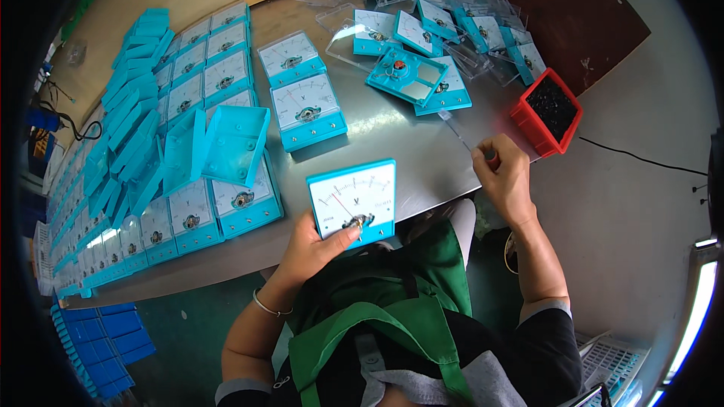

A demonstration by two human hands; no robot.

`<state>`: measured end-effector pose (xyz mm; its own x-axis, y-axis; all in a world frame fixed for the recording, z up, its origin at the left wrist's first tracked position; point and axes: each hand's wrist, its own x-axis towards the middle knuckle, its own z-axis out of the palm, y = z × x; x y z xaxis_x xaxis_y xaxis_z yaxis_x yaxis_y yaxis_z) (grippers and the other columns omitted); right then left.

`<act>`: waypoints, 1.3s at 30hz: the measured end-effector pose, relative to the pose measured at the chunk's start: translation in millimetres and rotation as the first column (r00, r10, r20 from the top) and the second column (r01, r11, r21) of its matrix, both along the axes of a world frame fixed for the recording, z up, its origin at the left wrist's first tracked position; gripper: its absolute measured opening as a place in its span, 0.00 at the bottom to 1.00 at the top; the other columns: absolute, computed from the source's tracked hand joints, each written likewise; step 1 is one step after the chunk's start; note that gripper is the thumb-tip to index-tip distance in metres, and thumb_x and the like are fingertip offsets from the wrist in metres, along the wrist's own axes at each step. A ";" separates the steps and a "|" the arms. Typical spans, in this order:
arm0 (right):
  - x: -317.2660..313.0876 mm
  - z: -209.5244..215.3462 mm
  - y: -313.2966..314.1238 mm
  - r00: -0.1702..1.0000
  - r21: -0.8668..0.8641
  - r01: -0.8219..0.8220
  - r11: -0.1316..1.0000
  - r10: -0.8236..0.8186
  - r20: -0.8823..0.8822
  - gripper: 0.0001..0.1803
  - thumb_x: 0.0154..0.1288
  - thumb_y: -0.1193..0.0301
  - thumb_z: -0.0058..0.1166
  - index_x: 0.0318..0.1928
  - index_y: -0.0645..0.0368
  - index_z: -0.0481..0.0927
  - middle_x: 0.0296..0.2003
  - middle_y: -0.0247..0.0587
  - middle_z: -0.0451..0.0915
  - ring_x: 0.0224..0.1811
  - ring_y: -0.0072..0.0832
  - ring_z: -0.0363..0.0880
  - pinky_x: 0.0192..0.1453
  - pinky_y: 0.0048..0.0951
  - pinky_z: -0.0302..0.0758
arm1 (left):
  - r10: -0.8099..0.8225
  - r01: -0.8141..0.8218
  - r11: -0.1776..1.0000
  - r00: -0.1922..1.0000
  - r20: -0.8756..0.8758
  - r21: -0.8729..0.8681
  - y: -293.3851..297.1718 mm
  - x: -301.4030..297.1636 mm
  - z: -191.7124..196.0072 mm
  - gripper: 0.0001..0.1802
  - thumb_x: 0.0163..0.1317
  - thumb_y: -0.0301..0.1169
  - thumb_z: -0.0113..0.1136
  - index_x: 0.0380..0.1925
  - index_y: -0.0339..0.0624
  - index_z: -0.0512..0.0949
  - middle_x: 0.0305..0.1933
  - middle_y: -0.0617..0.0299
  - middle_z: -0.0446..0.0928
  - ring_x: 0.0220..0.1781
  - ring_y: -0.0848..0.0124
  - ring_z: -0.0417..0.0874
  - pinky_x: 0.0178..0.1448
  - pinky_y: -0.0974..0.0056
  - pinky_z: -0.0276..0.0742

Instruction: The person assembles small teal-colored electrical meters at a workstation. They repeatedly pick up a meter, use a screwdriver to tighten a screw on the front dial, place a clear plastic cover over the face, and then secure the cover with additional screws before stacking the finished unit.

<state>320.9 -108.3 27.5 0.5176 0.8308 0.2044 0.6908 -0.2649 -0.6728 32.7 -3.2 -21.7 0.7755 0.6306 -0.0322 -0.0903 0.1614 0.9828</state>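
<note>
one blue-framed panel meter [353,201] is being held up just above the near edge of the desk [422,151], its white dial facing the camera. the left hand [313,249] is gripping it from below, its grip clamped on the meter's lower left corner, with the thumb pressing across the blue bottom strip beside the small metal fitting. judging by its look, the meter is light and stiff, a thin plastic shell. its bare dial and fine needle are looking fragile, so the blue rim and bottom strip are the safe places to hold, never the dial. the smooth plastic may be slipping a little under a one-corner hold.

to the right of the meter, well apart from it, the right hand [504,175] is closing its grip around a slim tool with a red handle [491,157], possibly a small screwdriver, though the view is too small to be sure. beyond that hand and further right of the meter, a red bin [548,113] of dark small parts is sitting at the desk's edge.
</note>
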 end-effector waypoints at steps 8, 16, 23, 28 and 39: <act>-33.9 -18.7 13.2 0.549 0.022 -0.252 0.968 0.161 -0.820 0.15 0.69 0.67 0.48 0.43 0.70 0.73 0.38 0.48 0.81 0.29 0.27 0.84 0.19 0.19 0.71 | -0.270 0.333 0.711 0.942 -0.197 0.620 -24.6 24.8 3.6 0.17 0.53 0.22 0.62 0.46 0.41 0.79 0.57 0.54 0.74 0.51 0.57 0.80 0.53 0.60 0.78; 79.6 8.1 1.1 0.914 0.300 0.128 0.945 -0.230 0.334 0.07 0.59 0.76 0.57 0.38 0.63 0.80 0.32 0.45 0.81 0.25 0.29 0.77 0.31 0.28 0.73 | -0.183 0.301 0.723 0.951 -0.248 0.622 -27.1 38.3 5.3 0.21 0.54 0.22 0.61 0.50 0.42 0.76 0.73 0.44 0.49 0.64 0.50 0.69 0.59 0.57 0.73; 196.3 -1.0 -5.7 0.837 -0.299 0.355 0.886 -0.159 0.524 0.08 0.54 0.70 0.59 0.36 0.58 0.80 0.35 0.43 0.81 0.40 0.44 0.81 0.43 0.42 0.76 | -0.163 0.327 0.778 0.929 -0.331 0.537 -29.3 39.9 4.6 0.20 0.54 0.23 0.61 0.50 0.35 0.75 0.75 0.40 0.37 0.75 0.45 0.50 0.69 0.54 0.59; 198.3 3.8 -2.5 0.826 -0.218 0.392 0.894 -0.237 0.512 0.09 0.53 0.71 0.58 0.35 0.60 0.79 0.33 0.46 0.82 0.39 0.46 0.81 0.42 0.43 0.75 | -0.112 0.274 0.746 0.950 -0.292 0.607 -36.6 37.0 -2.9 0.19 0.55 0.25 0.60 0.48 0.34 0.76 0.75 0.40 0.37 0.75 0.46 0.49 0.70 0.55 0.58; 9.6 14.8 29.9 0.908 0.061 -0.412 0.909 0.415 -0.055 0.08 0.49 0.81 0.53 0.33 0.64 0.79 0.26 0.41 0.75 0.25 0.23 0.69 0.30 0.26 0.68 | -0.082 0.248 0.785 0.950 -0.301 0.567 -24.4 17.3 6.4 0.18 0.54 0.24 0.61 0.46 0.34 0.76 0.75 0.41 0.41 0.74 0.46 0.52 0.68 0.55 0.62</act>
<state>330.5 -78.3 42.3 0.1435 0.9634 0.2263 0.6860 0.0680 -0.7245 50.0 -27.7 -15.3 0.8868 0.4513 0.0996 0.1407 -0.4689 0.8720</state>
